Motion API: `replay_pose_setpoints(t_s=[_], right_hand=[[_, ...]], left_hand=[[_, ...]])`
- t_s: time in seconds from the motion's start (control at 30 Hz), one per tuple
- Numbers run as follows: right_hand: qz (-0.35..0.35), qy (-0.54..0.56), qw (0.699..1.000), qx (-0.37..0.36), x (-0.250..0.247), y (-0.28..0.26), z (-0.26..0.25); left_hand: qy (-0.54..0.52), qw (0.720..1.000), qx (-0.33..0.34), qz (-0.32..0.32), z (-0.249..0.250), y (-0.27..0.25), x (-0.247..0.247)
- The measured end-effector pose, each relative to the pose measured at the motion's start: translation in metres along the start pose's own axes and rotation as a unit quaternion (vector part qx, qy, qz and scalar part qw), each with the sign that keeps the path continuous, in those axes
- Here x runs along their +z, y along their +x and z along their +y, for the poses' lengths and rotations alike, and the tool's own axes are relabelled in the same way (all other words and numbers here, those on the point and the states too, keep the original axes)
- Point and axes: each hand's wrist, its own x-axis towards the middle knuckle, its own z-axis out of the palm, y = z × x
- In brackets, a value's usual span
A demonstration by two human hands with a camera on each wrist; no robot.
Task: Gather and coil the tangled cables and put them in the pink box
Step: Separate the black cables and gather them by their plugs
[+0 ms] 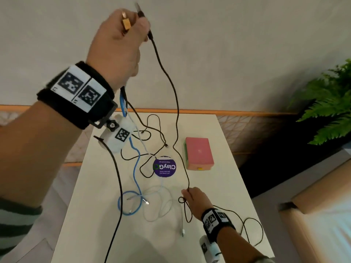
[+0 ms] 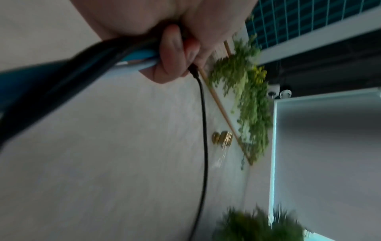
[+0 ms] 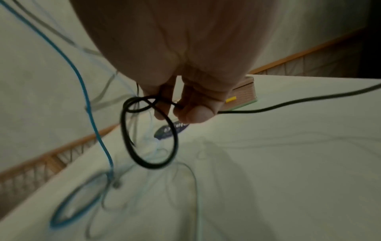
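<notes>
My left hand [image 1: 121, 37] is raised high above the table and grips a bundle of cable ends, with a gold plug [image 1: 126, 22] sticking out on top. From it a black cable [image 1: 175, 103] hangs down to my right hand [image 1: 191, 196], which pinches it low over the table's near right part; a small black loop [image 3: 150, 135] dangles below those fingers. A blue cable [image 1: 135, 164] and a white cable [image 1: 161, 204] trail from the left hand onto the table. The pink box [image 1: 199, 155] sits shut at the table's right side.
A round purple sticker [image 1: 164, 166] lies on the white table [image 1: 98, 224] left of the box. More black cable [image 1: 252, 230] loops by the table's right edge. A green plant [image 1: 330, 105] and a cardboard box [image 1: 321, 221] stand to the right.
</notes>
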Motion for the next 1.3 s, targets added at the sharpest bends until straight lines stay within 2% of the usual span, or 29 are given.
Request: replay_pose_setpoints(t_s=[0.1, 0.23, 0.33, 0.43, 0.6, 0.67, 0.8, 0.87, 0.97, 1.03, 1.13, 1.3], right_hand=[[0.046, 0.050, 0.998, -0.013, -0.022, -0.002, -0.014], [0.097, 0.143, 0.983, -0.064, -0.054, -0.011, -0.045], [0.095, 0.240, 0.962, -0.090, -0.068, -0.017, -0.067], [0.095, 0.281, 0.948, -0.114, -0.083, -0.025, -0.086], [0.113, 0.299, 0.936, -0.148, -0.111, -0.043, -0.110], [0.121, 0.320, 0.927, -0.155, -0.116, -0.047, -0.116], [0.118, 0.383, 0.907, -0.131, -0.125, -0.053, -0.118], [0.097, 0.405, 0.898, -0.142, -0.125, -0.052, -0.111], [0.099, 0.361, 0.913, -0.161, -0.111, -0.051, -0.097], [0.110, 0.308, 0.931, -0.163, -0.099, -0.052, -0.088], [0.133, 0.197, 0.957, -0.167, -0.084, -0.049, -0.074], [0.146, 0.157, 0.968, -0.130, -0.071, -0.044, -0.066]], left_hand=[[0.042, 0.995, -0.065, -0.068, -0.030, -0.022, 0.014], [0.089, 0.979, -0.083, -0.166, -0.064, -0.059, 0.030], [0.114, 0.961, -0.084, -0.237, -0.085, -0.089, 0.044], [0.145, 0.933, -0.108, -0.311, -0.100, -0.113, 0.057], [0.188, 0.902, -0.165, -0.351, -0.119, -0.131, 0.067], [0.180, 0.903, -0.176, -0.347, -0.122, -0.136, 0.072], [0.100, 0.940, -0.203, -0.255, -0.118, -0.134, 0.072], [0.044, 0.943, -0.242, -0.223, -0.113, -0.126, 0.069], [-0.016, 0.938, -0.289, -0.188, -0.107, -0.113, 0.061], [-0.051, 0.939, -0.298, -0.165, -0.105, -0.105, 0.057], [-0.065, 0.948, -0.277, -0.141, -0.102, -0.093, 0.052], [-0.039, 0.959, -0.248, -0.135, -0.100, -0.089, 0.050]])
